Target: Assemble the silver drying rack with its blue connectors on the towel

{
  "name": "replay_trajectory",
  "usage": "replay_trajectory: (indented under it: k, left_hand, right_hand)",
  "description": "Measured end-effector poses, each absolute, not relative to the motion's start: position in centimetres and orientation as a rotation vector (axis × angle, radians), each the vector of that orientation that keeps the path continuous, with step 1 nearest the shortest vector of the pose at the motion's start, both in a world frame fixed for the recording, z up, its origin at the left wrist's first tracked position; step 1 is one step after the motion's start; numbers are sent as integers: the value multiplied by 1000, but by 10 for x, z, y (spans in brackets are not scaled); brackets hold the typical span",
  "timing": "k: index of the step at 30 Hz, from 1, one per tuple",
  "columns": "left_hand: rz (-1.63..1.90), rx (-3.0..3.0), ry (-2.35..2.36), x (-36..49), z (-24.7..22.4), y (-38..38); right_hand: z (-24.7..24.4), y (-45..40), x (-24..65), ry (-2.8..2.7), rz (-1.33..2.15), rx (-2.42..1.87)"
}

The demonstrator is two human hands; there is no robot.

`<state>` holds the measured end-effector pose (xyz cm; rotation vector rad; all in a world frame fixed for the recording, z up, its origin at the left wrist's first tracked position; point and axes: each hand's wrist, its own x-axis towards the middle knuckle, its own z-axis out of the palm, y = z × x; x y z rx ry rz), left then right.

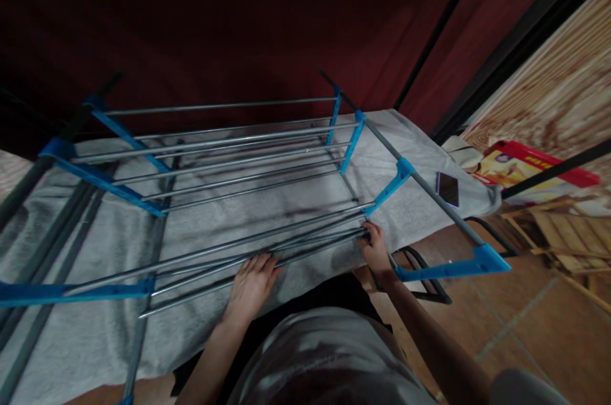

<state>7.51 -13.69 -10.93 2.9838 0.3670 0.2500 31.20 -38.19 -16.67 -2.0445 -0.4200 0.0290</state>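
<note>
while the right hand closes its fingers on the right ends of the loose grey tubes, the left hand lies over their middle, whether gripping i cannot tell. the tubes lie along the near edge of the pale cloth, long axis left to right; the right hand is nearer the blue bracket just beyond.

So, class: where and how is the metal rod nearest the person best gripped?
Probably near its middle, beside the left hand, from above: the rod is long, thin and straight, so that should balance, and its upper side lies exposed.
</note>
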Motion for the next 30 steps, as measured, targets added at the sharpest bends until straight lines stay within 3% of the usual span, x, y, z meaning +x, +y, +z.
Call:
replay_trajectory:
  k: [10, 19, 26, 30]
  left_hand:
    - [276, 3013, 356, 78, -114, -129]
    - [799, 3134, 178, 87, -57, -142]
    - [525, 3179, 223, 132, -43, -131]
    - [548, 3211, 240, 133, -37, -130]
  right_hand:
    - [-153, -387, 334, -359, 91, -2077]
    - [-105, -378, 358, -349, -134, -2006]
    - [-81, -366, 369, -429, -60, -1869]
    - [-82, -370, 375, -431, 3, -1811]
